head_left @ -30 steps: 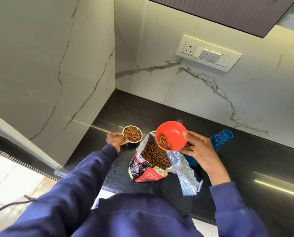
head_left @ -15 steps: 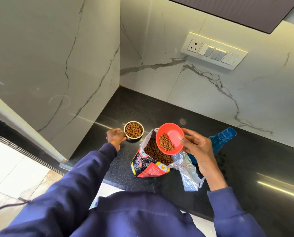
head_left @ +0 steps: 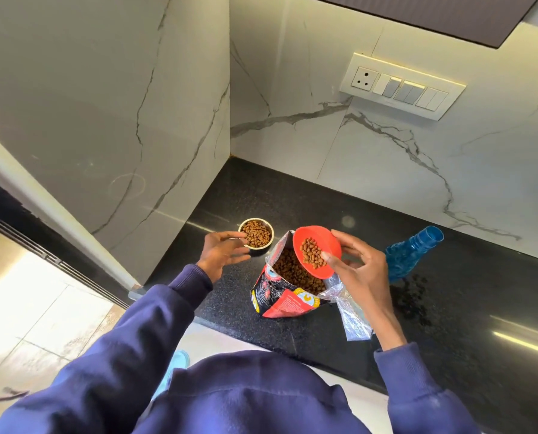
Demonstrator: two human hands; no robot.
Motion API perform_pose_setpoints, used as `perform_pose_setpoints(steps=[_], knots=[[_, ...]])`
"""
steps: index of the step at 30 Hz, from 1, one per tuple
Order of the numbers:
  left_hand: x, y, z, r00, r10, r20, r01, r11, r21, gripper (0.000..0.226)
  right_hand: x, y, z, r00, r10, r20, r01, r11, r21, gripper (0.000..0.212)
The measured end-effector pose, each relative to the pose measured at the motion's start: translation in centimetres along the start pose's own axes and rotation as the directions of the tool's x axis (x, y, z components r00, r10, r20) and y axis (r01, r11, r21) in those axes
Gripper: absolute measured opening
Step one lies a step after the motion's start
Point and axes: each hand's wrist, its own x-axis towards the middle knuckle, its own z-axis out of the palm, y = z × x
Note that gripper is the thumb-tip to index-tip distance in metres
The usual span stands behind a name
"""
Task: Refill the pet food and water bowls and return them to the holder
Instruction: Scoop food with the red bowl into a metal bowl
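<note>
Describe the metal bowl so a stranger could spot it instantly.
Start at the black counter where the two marble walls meet. Left of the open kibble bag, at the left hand fingertips, sits the metal bowl. It is round, shiny-rimmed and filled with kibble, unlike the red scoop in the right hand.

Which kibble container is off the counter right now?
The red scoop, held tilted by the right hand over the open bag; the steel bowl sits on the counter.

1. No text, brand or number can be read anywhere in the frame.
2. The food bag (head_left: pixel 285 297), at lower centre, carries printed patches and a yellow round emblem on its red-and-black front, all too small and blurred to read.
</note>
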Motion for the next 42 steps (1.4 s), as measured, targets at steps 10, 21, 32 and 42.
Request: perform_pose_setpoints(steps=[10, 21, 32, 42], knots=[[-3.6, 2.9, 3.3, 0.964, -0.057, 0.260, -0.045, 0.928, 0.370, 0.024, -1.6, -0.5, 0.7, 0.971, -0.237, -0.032, 0.228, 0.957, -0.179, 0.061], [-3.6, 3.8, 3.6, 0.953, -0.024, 0.303, -0.161, 0.807, 0.568, 0.017, -4.1, -0.8, 1.9, 0.892, -0.414, -0.180, 0.346, 0.883, -0.317, 0.060], [-6.8, 12.6, 7.5, 0.825, 0.479, 0.300, -0.565, 0.714, 0.414, 0.029, -1.3, -7.2, -4.7, 0.940, 0.233, -0.250, -0.108, 0.896, 0.431, 0.024], [-14.2, 25.3, 18.6, 0.217, 0.967, 0.137, -0.970, 0.197, 0.143, 0.019, 1.7, -19.8, -17.3, 0.906, -0.188, -0.380, 0.238, 0.967, 0.090, 0.028]])
